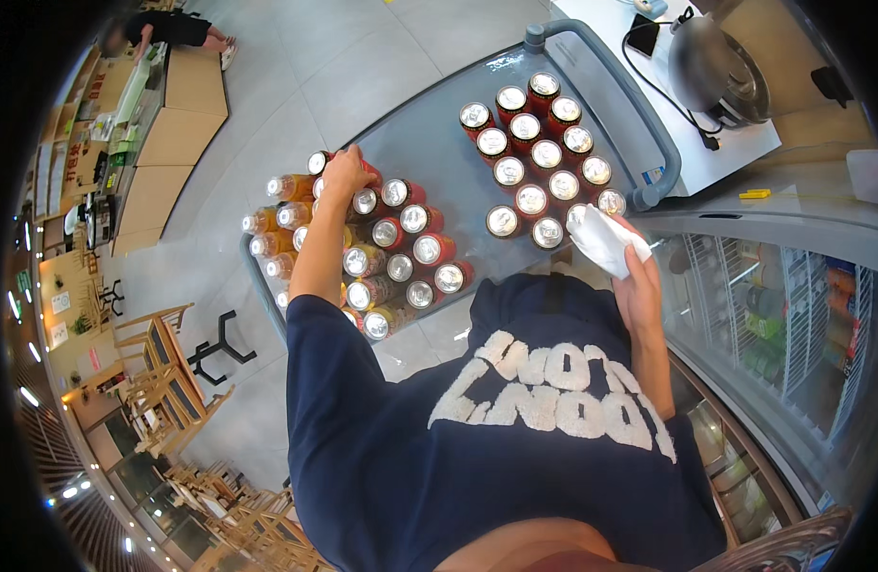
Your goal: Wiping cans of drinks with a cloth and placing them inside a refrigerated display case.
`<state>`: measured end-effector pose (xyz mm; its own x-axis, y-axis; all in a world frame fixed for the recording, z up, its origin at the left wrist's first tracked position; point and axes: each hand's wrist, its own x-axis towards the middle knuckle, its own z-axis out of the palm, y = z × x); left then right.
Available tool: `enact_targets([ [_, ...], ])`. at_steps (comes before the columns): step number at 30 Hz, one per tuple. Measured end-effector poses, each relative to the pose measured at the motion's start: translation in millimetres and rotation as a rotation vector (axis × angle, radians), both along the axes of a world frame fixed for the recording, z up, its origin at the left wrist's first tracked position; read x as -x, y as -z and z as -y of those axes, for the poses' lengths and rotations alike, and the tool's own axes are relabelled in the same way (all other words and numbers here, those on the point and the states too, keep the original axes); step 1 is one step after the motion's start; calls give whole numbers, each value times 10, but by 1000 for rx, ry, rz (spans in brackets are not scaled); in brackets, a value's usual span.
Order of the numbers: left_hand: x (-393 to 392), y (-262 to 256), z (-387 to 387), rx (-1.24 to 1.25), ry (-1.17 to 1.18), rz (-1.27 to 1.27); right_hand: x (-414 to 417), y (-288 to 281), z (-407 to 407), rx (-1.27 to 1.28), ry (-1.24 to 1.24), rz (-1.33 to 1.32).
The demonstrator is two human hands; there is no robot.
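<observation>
My left hand (344, 175) reaches to the left group of drinks on a grey plastic cart (439, 121), its fingers around a red can (370, 171). The hand and forearm hide some of the neighbouring tops. Red cans (428, 248) and yellowish cans (364, 261) stand upright close together there, with clear-capped bottles of orange drink (267, 243) along the outer side. My right hand (635, 279) holds a folded white cloth or tissue (600, 239) at the near edge of the right group. Several red cans with black rims (546, 154) stand upright in that group, and the cloth partly covers one top.
A glass-fronted drinks fridge (753, 286) stands close on my right. Beyond the cart's handle (628, 86), a white counter (739, 157) bears a phone (643, 34), a cable and a round appliance (746, 86). Wooden chairs (167, 386) stand left; a person (171, 28) leans at a far counter (189, 118).
</observation>
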<state>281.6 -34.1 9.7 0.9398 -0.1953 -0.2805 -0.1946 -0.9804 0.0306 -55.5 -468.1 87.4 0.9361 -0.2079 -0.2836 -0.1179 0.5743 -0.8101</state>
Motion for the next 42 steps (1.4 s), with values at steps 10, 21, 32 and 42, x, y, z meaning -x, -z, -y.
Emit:
enact_targets([
  [10, 491, -370, 552, -56, 171, 296, -130, 3, 13, 27, -32, 39],
  [21, 2112, -24, 1806, 307, 312, 108, -196, -3, 33, 44, -127, 74],
  [32, 2703, -729, 1567, 2157, -607, -242, -529, -357, -168, 285, -339, 188],
  [42, 2660, -1058, 1833, 2553, -983, -491, -1040, -760, -1192, 1197, -653, 843],
])
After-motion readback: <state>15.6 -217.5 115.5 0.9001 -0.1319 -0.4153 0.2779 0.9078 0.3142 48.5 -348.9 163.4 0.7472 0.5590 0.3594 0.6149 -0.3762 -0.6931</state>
